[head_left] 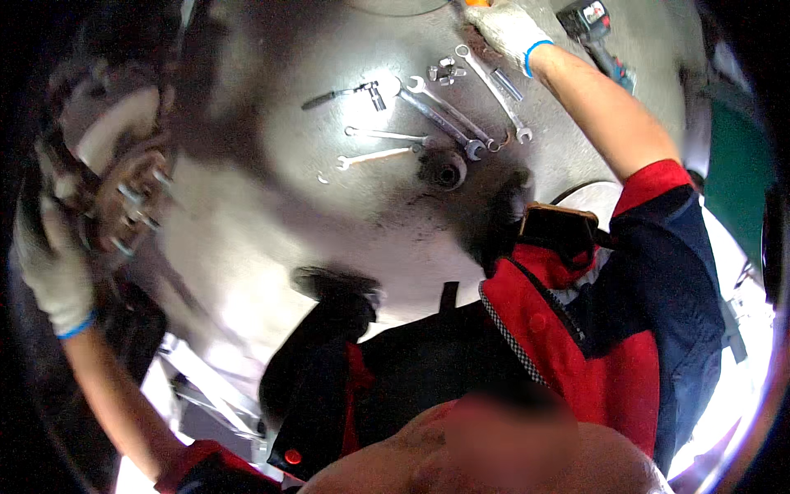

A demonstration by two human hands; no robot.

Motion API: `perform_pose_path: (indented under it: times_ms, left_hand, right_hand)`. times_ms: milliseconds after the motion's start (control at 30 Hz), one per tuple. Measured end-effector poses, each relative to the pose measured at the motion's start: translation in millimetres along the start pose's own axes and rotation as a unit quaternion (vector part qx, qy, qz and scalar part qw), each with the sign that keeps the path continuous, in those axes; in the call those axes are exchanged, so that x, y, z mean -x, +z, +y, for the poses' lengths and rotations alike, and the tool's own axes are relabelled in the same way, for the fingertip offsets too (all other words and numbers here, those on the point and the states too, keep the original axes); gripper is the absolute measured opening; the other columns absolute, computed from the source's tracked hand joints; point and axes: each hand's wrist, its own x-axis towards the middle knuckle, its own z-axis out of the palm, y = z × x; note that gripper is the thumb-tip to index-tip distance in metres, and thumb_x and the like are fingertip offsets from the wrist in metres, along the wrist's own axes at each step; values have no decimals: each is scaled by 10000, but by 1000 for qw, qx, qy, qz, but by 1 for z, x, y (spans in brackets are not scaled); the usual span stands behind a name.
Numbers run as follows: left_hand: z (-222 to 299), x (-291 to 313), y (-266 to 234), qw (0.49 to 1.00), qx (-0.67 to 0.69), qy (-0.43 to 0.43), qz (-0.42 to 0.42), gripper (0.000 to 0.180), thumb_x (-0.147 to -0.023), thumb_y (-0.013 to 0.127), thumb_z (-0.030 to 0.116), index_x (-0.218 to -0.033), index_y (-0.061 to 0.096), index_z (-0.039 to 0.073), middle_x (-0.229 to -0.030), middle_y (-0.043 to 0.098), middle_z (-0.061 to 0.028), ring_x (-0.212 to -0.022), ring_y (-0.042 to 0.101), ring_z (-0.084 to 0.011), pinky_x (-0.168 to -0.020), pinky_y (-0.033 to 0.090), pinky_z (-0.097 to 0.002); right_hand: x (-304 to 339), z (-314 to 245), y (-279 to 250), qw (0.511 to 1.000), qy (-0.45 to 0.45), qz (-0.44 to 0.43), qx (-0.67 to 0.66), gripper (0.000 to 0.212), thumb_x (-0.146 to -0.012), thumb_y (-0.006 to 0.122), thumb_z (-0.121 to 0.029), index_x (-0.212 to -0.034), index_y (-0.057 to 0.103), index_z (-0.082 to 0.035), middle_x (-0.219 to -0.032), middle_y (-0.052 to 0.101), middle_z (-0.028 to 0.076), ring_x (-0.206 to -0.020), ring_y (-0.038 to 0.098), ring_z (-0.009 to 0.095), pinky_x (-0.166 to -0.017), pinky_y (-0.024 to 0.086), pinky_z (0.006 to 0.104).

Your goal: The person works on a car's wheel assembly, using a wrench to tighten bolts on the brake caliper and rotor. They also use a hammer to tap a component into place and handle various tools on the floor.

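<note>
My left hand, in a white glove with a blue cuff, lies with its fingers stretched against a dark part beside a rusty wheel hub with several studs, at the far left. My right hand, gloved the same way, reaches to the top edge. Its fingertips are at an orange object that the frame cuts off, so the grip is hidden. Just below that hand, several spanners and small sockets lie spread on the grey floor.
A cordless power tool lies at the top right beside my right forearm. A ratchet and a round dark part lie on the concrete floor. My knees and red-and-navy work jacket fill the lower middle.
</note>
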Motion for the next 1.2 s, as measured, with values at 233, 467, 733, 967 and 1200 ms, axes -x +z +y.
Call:
perform_pose_path:
  times_ms: [233, 467, 733, 967, 1200]
  left_hand:
    - [275, -119, -32, 933, 294, 208, 20, 364, -865, 727, 172, -1197, 701, 25, -1173, 711, -188, -1104, 666, -387, -1009, 517, -482]
    - [467, -275, 88, 878, 424, 88, -204, 526, -999, 545, 430, -1334, 627, 33, -1365, 627, -245, -1334, 534, -426, -1164, 395, -480]
    - [583, -369, 217, 960, 210, -30, -183, 743, -1040, 369, 518, -1597, 317, 30, -1662, 244, -272, -1495, 295, -487, -1247, 199, -589]
    - [568, -394, 198, 934, 259, -17, -245, 667, -985, 527, 379, -1520, 419, -6, -1637, 256, -299, -1504, 232, -518, -1254, 167, -606]
    - [546, -542, 211, 930, 263, -201, -161, 550, -1014, 545, 384, -1385, 547, -23, -1481, 488, -276, -1353, 472, -433, -1138, 384, -538]
  right_hand:
    - [-74, 82, 10, 992, -6, 91, -90, 659, -996, 432, -562, -1035, 747, 15, -1053, 698, 332, -1104, 663, 482, -963, 509, 501]
    - [-191, 97, -59, 986, -86, 129, -62, 593, -1030, 414, -502, -1185, 701, -7, -1077, 719, 299, -1088, 661, 501, -979, 510, 498]
    - [-321, 210, -213, 955, 70, 238, 161, 761, -982, 525, -541, -1475, 481, 35, -1511, 495, 279, -1427, 444, 426, -1198, 356, 486]
    - [-401, 247, -254, 856, -11, 442, 268, 563, -977, 564, -481, -1318, 600, -34, -1310, 622, 186, -1239, 582, 287, -1088, 426, 498]
    - [-421, 230, -281, 952, 141, 148, 228, 891, -942, 616, -542, -1623, 268, -84, -1672, 265, 199, -1561, 207, 392, -1278, 102, 546]
